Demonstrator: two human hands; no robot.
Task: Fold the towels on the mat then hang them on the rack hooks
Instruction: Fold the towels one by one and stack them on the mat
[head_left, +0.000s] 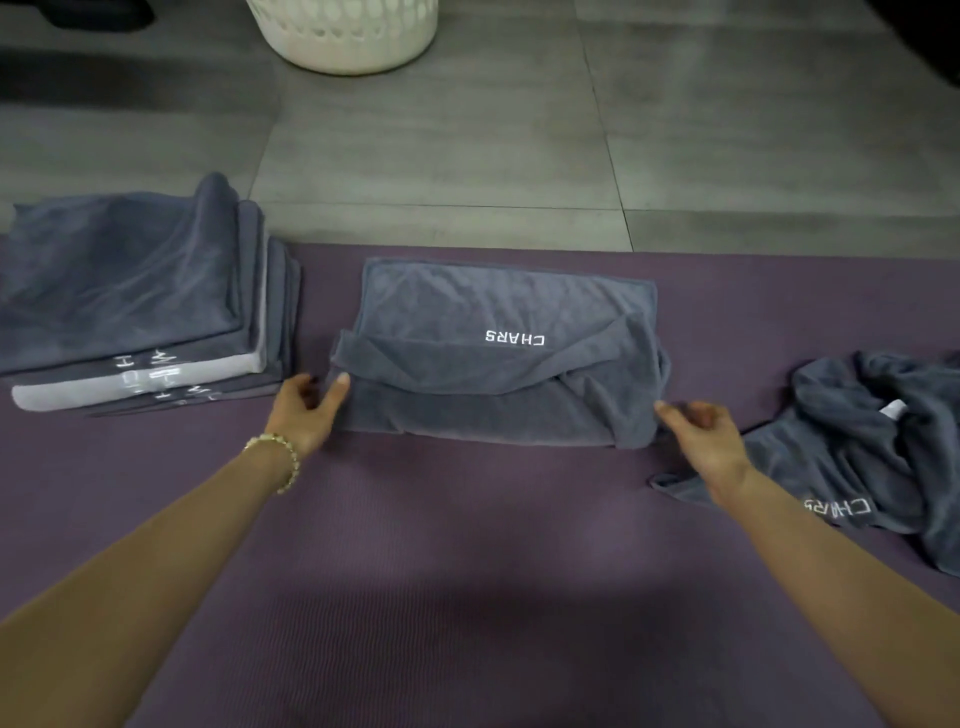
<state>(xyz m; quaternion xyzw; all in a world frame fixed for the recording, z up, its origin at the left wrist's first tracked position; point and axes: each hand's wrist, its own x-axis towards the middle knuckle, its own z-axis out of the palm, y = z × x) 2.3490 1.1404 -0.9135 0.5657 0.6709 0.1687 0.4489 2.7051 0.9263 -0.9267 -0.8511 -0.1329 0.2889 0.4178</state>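
A grey towel (498, 358) with white lettering lies partly folded in the middle of the purple mat (467, 571). My left hand (306, 410) sits at the towel's left edge, fingers relaxed, thumb touching the cloth. At the towel's near right corner my right hand (701, 431) hovers with loosely curled fingers, its fingertip touching the fold. Neither hand visibly grips the towel. A stack of folded grey towels (140, 296) rests at the left end of the mat. A crumpled grey towel (872, 467) lies at the right.
A white laundry basket (348, 36) stands on the grey tiled floor (467, 140) beyond the mat. No rack or hooks are in view. A bracelet circles my left wrist.
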